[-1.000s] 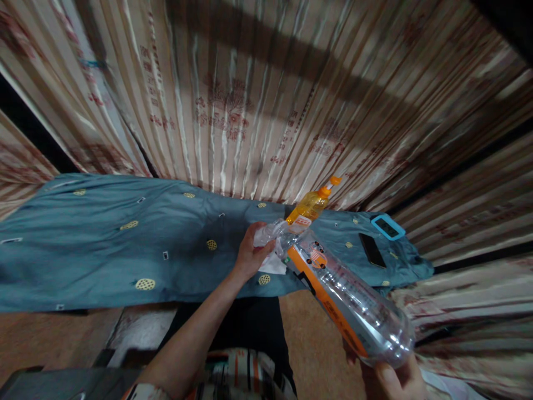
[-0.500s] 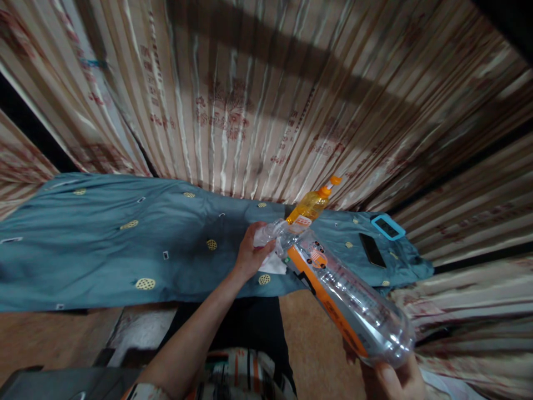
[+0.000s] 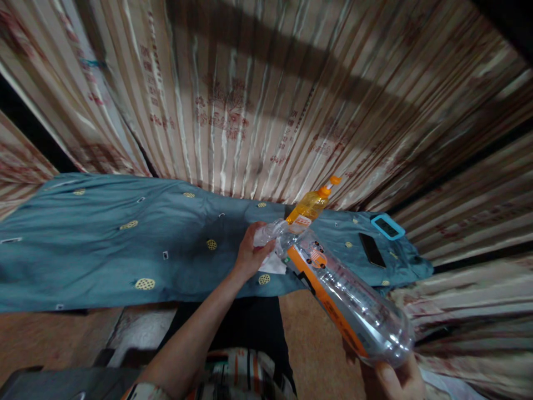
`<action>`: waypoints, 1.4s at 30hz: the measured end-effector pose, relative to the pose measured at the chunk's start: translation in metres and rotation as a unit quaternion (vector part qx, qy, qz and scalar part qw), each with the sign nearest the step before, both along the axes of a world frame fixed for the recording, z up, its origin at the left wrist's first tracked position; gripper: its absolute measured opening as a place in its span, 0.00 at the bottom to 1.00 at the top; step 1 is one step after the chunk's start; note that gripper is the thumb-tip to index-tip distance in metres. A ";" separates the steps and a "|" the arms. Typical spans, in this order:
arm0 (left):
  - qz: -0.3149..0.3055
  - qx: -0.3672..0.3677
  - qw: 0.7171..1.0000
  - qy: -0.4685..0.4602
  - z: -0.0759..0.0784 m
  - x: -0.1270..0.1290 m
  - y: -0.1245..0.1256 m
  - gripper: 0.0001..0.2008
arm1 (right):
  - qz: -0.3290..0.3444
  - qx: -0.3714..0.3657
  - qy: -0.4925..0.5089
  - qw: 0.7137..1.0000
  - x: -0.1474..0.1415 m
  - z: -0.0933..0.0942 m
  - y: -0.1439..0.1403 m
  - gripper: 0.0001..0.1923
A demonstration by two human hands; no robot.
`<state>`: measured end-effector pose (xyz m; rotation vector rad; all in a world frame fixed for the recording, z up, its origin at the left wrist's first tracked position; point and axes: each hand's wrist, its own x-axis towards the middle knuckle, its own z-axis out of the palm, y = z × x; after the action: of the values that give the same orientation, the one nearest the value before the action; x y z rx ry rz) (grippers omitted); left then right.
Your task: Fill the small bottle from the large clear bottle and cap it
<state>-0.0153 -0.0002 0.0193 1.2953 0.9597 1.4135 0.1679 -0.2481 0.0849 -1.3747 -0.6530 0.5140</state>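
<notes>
A large clear plastic bottle [image 3: 353,294] with an orange and grey label lies tilted across my view, its neck toward the table and its base toward me. My left hand [image 3: 253,253] is closed around the neck end, where clear plastic and something whitish show between the fingers. Just below those fingers is a white tissue-like sheet [image 3: 272,263]; whether the hand also grips it is hard to see. My right hand [image 3: 397,380] holds the base from beneath, thumb against the side, other fingers partly hidden. No liquid shows inside the bottle.
Behind the neck stands a bottle of yellow-orange liquid [image 3: 308,206] with an orange cap. A black phone [image 3: 372,250] and a blue-framed device [image 3: 388,226] lie at the right of the teal patterned cloth [image 3: 104,250]. Pleated curtains [image 3: 229,111] hang close behind and at the sides.
</notes>
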 end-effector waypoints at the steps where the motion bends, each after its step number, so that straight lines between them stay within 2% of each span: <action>1: 0.000 0.004 1.000 -0.001 0.000 0.000 0.000 0.23 | 0.002 -0.004 -0.005 1.000 0.000 0.000 0.000 0.41; 11: 0.009 0.003 1.000 0.002 -0.003 0.002 0.001 0.24 | 0.009 0.001 0.002 1.000 0.003 -0.003 -0.001 0.44; 16: -0.002 -0.001 1.000 -0.009 -0.001 0.001 -0.001 0.25 | 0.007 0.003 0.001 1.000 0.002 -0.002 -0.001 0.41; 22: 0.000 -0.008 1.000 -0.007 0.001 0.001 -0.002 0.24 | 0.021 -0.005 -0.006 1.000 0.002 0.000 -0.001 0.42; 28: 0.004 -0.010 1.000 -0.007 0.000 0.002 -0.001 0.23 | -0.020 -0.008 -0.002 1.000 0.000 0.000 0.000 0.40; 37: 0.003 -0.007 1.000 0.006 -0.002 0.001 0.001 0.23 | 0.011 -0.011 -0.017 1.000 0.003 -0.001 -0.001 0.42; 42: 0.011 -0.004 1.000 0.005 -0.002 0.002 0.000 0.23 | 0.004 0.007 0.010 1.000 -0.003 0.004 0.002 0.43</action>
<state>-0.0135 0.0001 0.0178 1.2893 0.9886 1.4199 0.1651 -0.2457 0.0889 -1.3518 -0.6445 0.5278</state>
